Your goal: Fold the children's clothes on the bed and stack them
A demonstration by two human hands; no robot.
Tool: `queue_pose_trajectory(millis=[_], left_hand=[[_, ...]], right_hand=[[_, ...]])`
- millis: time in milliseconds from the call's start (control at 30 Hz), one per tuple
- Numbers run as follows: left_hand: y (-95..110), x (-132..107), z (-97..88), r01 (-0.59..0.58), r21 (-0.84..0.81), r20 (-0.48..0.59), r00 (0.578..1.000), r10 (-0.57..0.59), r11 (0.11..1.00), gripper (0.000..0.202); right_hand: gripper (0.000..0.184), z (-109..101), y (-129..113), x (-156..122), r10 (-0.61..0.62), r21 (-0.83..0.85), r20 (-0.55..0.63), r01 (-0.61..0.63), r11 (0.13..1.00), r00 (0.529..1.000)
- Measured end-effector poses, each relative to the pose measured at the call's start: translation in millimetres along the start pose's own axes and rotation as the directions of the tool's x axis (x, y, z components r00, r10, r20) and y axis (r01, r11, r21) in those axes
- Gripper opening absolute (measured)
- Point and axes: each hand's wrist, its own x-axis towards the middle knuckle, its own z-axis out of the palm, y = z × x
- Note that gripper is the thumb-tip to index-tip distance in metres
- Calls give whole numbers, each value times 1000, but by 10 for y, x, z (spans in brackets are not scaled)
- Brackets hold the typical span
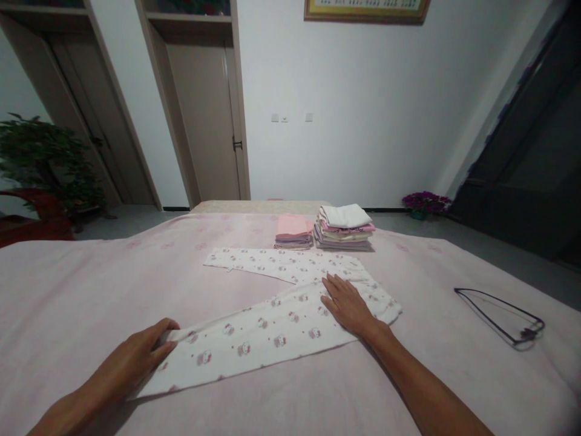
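Note:
A pair of white pants [272, 327] with a small cartoon cat-face print lies on the bed, its two legs spread apart and pointing left. My left hand [147, 348] rests on the end of the nearer leg, thumb and forefinger apart; its other fingers are mostly hidden. Flat on the fabric near the waist end lies my right hand [347, 303], fingers stretched out. The farther leg [254, 259] stretches across behind, touched by neither hand.
Behind the pants stand a small pile of folded pink cloth [293, 231] and a taller stack of folded clothes [344, 227] with white on top. A black wire hanger-like frame [503, 312] lies at the right on the pink bedspread [436, 357].

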Motion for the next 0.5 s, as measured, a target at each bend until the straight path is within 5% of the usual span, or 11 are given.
queue_pose_trajectory(millis=[167,333,500], left_hand=[[291,233,61,-196,207,-128,966,225,959,36],[1123,614,303,-389,27,-86,917,389,921,31],[1917,1038,653,-411,-142,67,904,423,900,33]], right_hand=[[59,-2,-18,-17,-9,-12,-69,8,1000,998],[42,-143,-119,-114,-162,16,-240,170,985,957],[21,-281,-236,-209,-331,52,-242,353,934,912]])
